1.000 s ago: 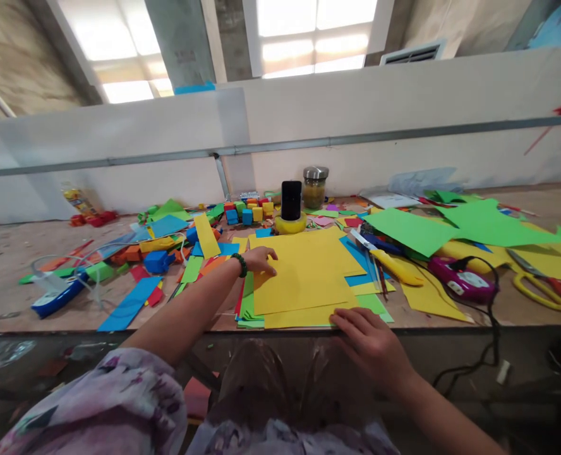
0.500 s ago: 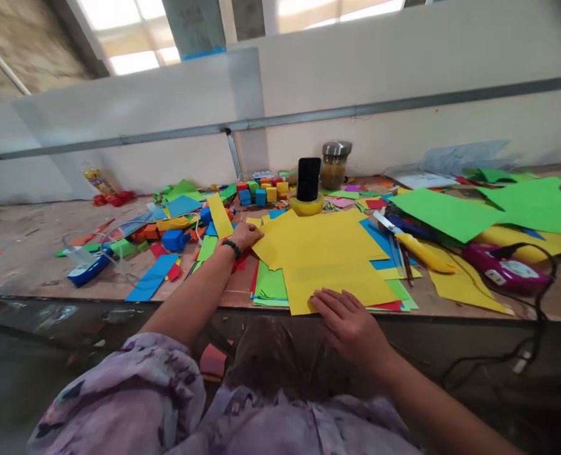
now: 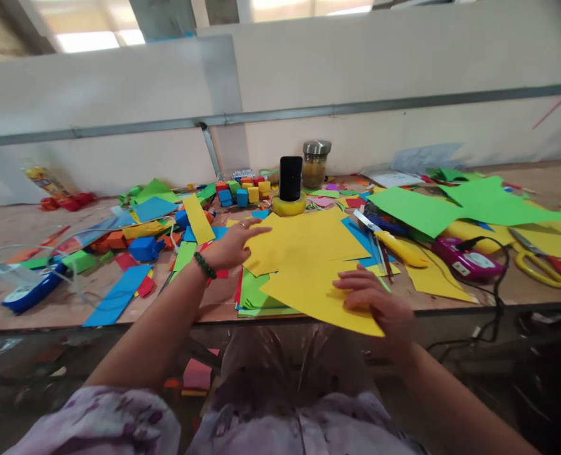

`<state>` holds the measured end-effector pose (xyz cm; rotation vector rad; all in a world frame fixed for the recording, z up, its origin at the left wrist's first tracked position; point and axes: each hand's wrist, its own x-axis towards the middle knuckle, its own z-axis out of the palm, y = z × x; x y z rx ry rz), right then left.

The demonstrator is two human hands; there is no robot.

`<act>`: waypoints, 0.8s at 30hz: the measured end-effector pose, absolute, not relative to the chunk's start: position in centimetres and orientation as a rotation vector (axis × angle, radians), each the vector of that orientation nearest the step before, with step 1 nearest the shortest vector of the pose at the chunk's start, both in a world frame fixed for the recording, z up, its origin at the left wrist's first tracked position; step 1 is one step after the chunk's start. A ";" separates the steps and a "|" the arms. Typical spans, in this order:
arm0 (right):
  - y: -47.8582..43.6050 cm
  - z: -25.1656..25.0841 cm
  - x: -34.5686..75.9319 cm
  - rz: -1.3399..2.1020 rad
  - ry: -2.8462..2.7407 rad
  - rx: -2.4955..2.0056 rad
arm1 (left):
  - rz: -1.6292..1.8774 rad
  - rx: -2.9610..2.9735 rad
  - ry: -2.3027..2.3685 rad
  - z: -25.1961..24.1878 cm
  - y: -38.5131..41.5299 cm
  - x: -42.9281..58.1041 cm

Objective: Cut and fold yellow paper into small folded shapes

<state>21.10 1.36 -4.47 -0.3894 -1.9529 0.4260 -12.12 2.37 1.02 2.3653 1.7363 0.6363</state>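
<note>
A pile of yellow paper sheets [image 3: 309, 243] lies on the workbench [image 3: 48, 303] in front of me, over green sheets [image 3: 252, 294]. My right hand [image 3: 380, 303] grips the lower right part of one yellow sheet [image 3: 316, 294], which sticks out past the table's front edge. My left hand [image 3: 230, 246], a green bead bracelet on its wrist, lies flat with fingers stretched on the left edge of the yellow pile.
A black phone [image 3: 290, 178] stands in a yellow tape roll, a jar [image 3: 315, 164] beside it. A yellow knife [image 3: 394, 246], purple glue gun [image 3: 465, 262], scissors [image 3: 543, 268] and green sheets [image 3: 451, 208] lie right. Foam blocks [image 3: 240, 193] and paper scraps [image 3: 119, 294] cover the left.
My right hand has taken hold of a yellow sheet and pulled it toward me, off the table edge. My left hand went from its corner to flat on the pile.
</note>
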 end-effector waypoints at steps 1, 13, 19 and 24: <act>1.9 -3.7 21.2 0.511 -1.895 -0.391 | 0.532 2.472 1.669 1.4 1.4 -11.3; 8.4 -2.1 22.8 0.711 -1.403 -0.948 | 1.230 2.914 2.064 -1.4 -6.6 -3.6; 1.7 -3.9 21.7 -0.120 -2.054 -0.665 | 0.679 2.738 2.447 -1.6 -5.6 -0.6; 3.5 -4.6 21.8 -0.165 -2.240 -0.599 | 0.449 2.631 2.249 -1.5 -6.0 0.7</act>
